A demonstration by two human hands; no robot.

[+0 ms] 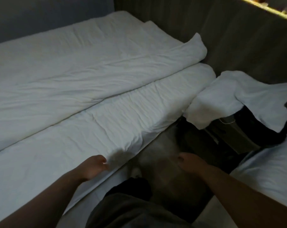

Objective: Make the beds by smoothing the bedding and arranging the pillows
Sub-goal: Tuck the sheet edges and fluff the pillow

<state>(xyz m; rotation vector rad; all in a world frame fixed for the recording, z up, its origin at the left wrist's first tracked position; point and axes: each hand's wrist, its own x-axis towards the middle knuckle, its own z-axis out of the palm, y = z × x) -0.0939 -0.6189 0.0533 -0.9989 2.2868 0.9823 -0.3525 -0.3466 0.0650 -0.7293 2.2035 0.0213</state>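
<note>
Along the near edge of the first bed (90, 193) lies the white duvet (106, 112), doubled over itself: soft, light and limp, best taken at its hem, where the left grip (96, 167) pinches a fold. The right grip (189, 163) hangs loosely curled over the floor (164, 145), holding nothing (blurred). Count: one duvet, two pillows (212, 97) heaped between the first and second bed (271, 170).

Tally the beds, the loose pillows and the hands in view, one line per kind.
Beds: 2, left bed, right bed
Pillows: 2, between the beds
Hands: 2, left hand gripping the bedding, right hand holding nothing
Total: 6
</note>
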